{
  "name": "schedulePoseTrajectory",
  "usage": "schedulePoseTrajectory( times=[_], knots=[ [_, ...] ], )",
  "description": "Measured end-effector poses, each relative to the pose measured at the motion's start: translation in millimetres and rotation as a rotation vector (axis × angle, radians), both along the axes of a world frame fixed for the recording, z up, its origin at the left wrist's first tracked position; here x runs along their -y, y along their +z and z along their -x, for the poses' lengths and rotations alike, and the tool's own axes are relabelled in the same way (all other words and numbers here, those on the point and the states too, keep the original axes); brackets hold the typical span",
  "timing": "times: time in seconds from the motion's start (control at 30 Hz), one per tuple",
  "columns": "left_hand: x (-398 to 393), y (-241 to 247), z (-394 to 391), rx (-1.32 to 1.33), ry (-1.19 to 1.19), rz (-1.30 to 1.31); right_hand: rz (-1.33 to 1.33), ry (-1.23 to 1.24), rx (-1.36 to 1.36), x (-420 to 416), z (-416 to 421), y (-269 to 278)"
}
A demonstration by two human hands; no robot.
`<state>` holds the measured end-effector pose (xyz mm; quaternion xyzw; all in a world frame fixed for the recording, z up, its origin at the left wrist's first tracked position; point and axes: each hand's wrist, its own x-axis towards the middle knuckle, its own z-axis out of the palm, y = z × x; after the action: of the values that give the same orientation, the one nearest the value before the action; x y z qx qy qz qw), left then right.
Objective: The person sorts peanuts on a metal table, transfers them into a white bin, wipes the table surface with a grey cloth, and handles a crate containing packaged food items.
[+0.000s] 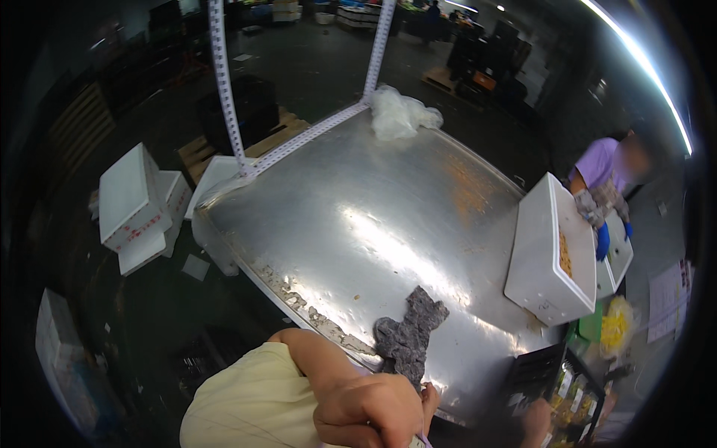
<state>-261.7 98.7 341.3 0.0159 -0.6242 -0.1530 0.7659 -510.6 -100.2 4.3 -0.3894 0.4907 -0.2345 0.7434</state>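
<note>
From the pale yellow sleeve at the bottom, my left hand (369,409) reaches in with its fingers curled down. What those fingers hold, if anything, is hidden beneath the hand. Just beyond it, part of my right hand (430,399) shows, mostly covered by the left. A thin purple strip (424,439) appears beside both hands; whether either one grips it is unclear. A crumpled dark grey fabric piece (411,336) lies on the metal table (313,235), close in front of my hands.
On the table's right stands a white foam box (540,257) with orange-brown contents. A person in purple (599,162) works behind it. Another hand (536,420) is at a black crate (577,392) of packs. Plastic film (400,115) bunches at the far corner. Foam boxes (131,196) stand left.
</note>
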Motion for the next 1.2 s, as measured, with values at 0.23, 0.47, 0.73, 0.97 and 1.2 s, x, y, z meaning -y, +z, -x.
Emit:
schedulePoseTrajectory(
  times=[0.23, 0.47, 0.73, 0.97, 1.2],
  knots=[
    [6, 16, 26, -0.440, -0.101, 0.136, 0.599, 0.426, -0.279, 82, -16, 165],
    [13, 9, 15, -0.240, 0.001, 0.262, 2.301, 1.669, -0.518, 106, -59, 288],
    [7, 10, 18, -0.453, 0.156, 0.252, 1.109, 1.074, -0.301, 176, -61, 287],
    [83, -131, -24, -0.210, 0.596, -1.206, 0.111, 0.222, 0.063, -20, -44, 78],
    [67, -288, -4, 0.664, 0.938, -1.422, 0.221, 0.387, 0.101, -49, -80, 79]
  ],
)
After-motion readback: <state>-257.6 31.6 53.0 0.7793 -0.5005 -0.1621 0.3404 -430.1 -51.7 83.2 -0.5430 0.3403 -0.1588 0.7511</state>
